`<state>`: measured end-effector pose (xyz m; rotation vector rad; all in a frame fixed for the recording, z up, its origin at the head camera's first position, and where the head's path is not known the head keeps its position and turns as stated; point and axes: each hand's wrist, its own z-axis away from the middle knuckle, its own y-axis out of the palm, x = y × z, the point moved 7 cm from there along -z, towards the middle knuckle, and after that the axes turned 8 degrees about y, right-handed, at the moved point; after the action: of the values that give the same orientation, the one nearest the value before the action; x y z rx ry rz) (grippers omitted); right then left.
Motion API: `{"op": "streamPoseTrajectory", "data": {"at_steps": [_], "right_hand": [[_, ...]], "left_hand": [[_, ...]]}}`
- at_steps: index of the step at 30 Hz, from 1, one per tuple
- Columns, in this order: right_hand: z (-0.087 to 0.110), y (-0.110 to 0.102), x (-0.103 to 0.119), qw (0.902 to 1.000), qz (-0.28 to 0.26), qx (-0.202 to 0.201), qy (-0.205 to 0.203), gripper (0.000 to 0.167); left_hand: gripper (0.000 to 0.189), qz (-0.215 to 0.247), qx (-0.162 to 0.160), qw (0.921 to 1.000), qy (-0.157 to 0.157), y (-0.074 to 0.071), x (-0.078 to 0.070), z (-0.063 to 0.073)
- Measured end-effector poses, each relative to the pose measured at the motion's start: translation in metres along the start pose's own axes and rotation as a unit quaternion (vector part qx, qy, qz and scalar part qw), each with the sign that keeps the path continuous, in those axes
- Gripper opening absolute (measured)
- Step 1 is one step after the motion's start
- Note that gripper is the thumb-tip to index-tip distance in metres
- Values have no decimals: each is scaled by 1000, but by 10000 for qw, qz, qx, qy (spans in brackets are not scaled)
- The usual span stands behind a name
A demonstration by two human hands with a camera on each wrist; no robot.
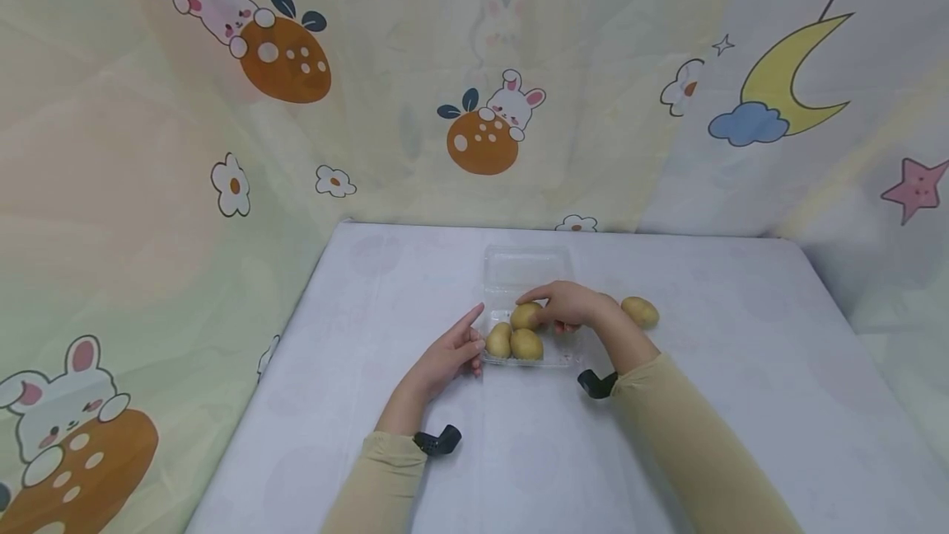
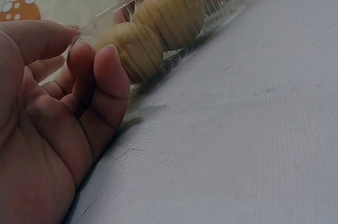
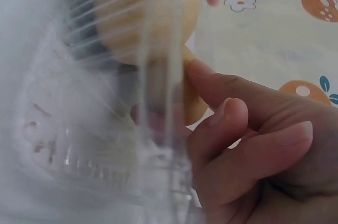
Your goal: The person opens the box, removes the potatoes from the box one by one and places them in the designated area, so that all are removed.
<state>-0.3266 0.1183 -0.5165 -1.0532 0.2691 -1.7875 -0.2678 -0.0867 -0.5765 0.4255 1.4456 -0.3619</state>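
A clear plastic clamshell box (image 1: 562, 351) lies on the table with its lid (image 1: 528, 268) folded back. My left hand (image 1: 447, 358) pinches the box's near left corner, thumb and fingertips on the rim. Two yellow-brown potatoes, a left one (image 1: 499, 341) and a right one (image 1: 527, 345), sit side by side in the front of the box. Behind them, my right hand (image 1: 574, 305) grips another potato (image 1: 525, 316) inside the box. In the right wrist view, the box wall partly covers this hand's fingertips and the potatoes.
A loose potato (image 1: 640, 312) lies on the table right of the box. Another potato (image 1: 610, 299) shows only in part behind the right hand. The white-covered table (image 1: 415, 270) meets a printed cloth backdrop (image 1: 400, 105) at its far edge.
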Motion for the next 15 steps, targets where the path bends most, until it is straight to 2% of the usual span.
{"op": "streamPoseTrajectory", "data": {"at_steps": [15], "right_hand": [[5,-2,-1,9995,-133,-303,6,41]], "left_hand": [[67,24,29,10000,32,0,0,0]]}}
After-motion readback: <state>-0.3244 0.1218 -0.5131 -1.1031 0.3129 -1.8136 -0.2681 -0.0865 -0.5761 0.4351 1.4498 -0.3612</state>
